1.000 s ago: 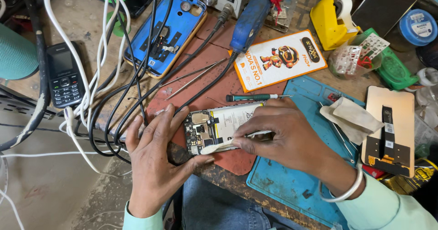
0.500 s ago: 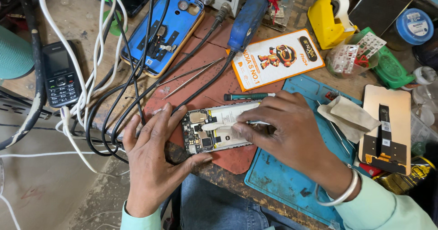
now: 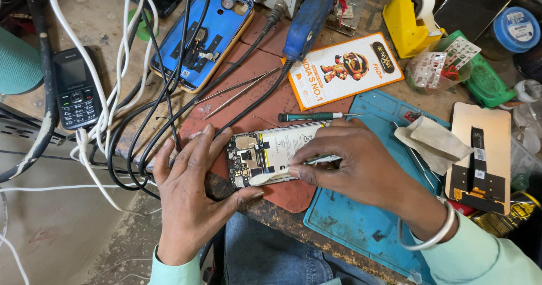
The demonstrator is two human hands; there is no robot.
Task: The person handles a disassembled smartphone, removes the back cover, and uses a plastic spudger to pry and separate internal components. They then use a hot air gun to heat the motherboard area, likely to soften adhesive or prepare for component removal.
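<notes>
1. An opened smartphone with its back cover off, showing circuit board and pale battery (image 3: 270,152), lies on a cracked reddish-brown rubber mat (image 3: 257,81) at the near edge of the cluttered wooden desk (image 3: 39,101), between the two hands.
2. The left hand (image 3: 189,197) lies flat and spread, fingers and thumb braced against the phone's left end, not closed around it.
3. The right hand (image 3: 361,169) covers the phone's right end, its fingers pinched on a thin pale flat prying tool (image 3: 282,175) whose tip rests on the phone's lower edge.
4. A blue silicone work mat (image 3: 355,228) lies under the right wrist.
5. A clear plastic tub (image 3: 437,70) beyond holds small packets; what they contain I cannot tell.
6. A blue phone back shell (image 3: 217,28) lies farther off, crossed by black cables (image 3: 141,132).
</notes>
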